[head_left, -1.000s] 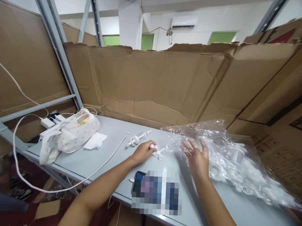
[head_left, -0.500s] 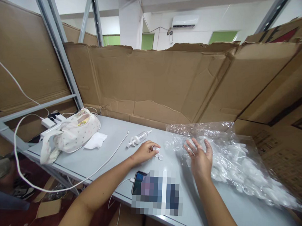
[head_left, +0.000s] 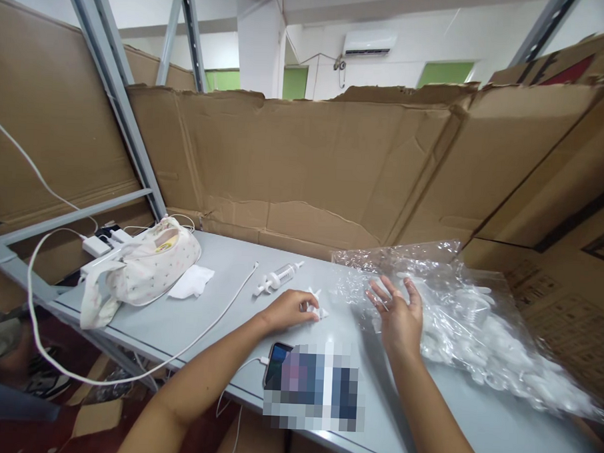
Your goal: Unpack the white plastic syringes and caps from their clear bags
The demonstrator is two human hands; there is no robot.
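My left hand (head_left: 294,309) rests low over the table with thumb and forefinger curled into a pinch around small white plastic pieces (head_left: 321,313). The exact shape of the pieces is partly hidden by the fingers. Just behind that hand lies a clear plastic syringe-like cylinder (head_left: 280,277) with white ends, on its side. My right hand (head_left: 399,316) is raised, palm up, fingers spread, and nothing shows in it. Behind and beside it is a large clear plastic bag (head_left: 482,328) full of white and clear plastic parts.
A phone (head_left: 279,360), partly blurred out, lies at the grey table's (head_left: 231,250) front edge with a cable plugged in. On the left are a white fabric pouch (head_left: 150,266), a tissue (head_left: 192,282) and a loose white cable (head_left: 212,326). Cardboard walls (head_left: 295,159) enclose the table.
The left hand's thumb and forefinger have shifted slightly down and closed in on the white pieces, which have moved a little. The right hand has barely moved and stays spread.
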